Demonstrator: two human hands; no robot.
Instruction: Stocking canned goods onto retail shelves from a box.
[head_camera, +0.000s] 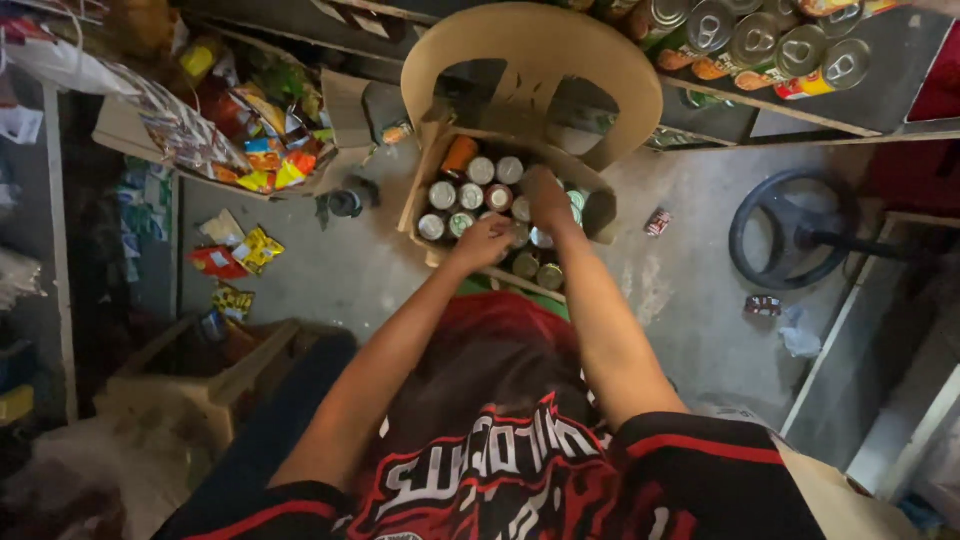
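A black jersey with red and white lettering (500, 480) fills the lower edge of the view, its fabric smooth and slightly glossy. From it two bare forearms stretch down into an open brown cardboard box (430, 185) that sits on a tan plastic chair (560, 40) with a curved, cut-out back. The box is packed with upright metal cans (470, 195), their round silver lids showing rings, some sides orange or green. The left hand (485, 240) is curled with fingers closed down over the top of a can near the front of the box; which can it grips is hard to tell. The right hand (545, 195) reaches deeper, fingers bent down among the cans at the middle of the box, and whether it clasps one cannot be told. On a dark shelf (880, 90) at upper right, more cans lie stacked with lids facing out. Bright crinkly snack packets (255, 150) fill a cardboard tray at upper left, and a black round stool base (790, 230) rests on the rough grey concrete floor (320, 270).
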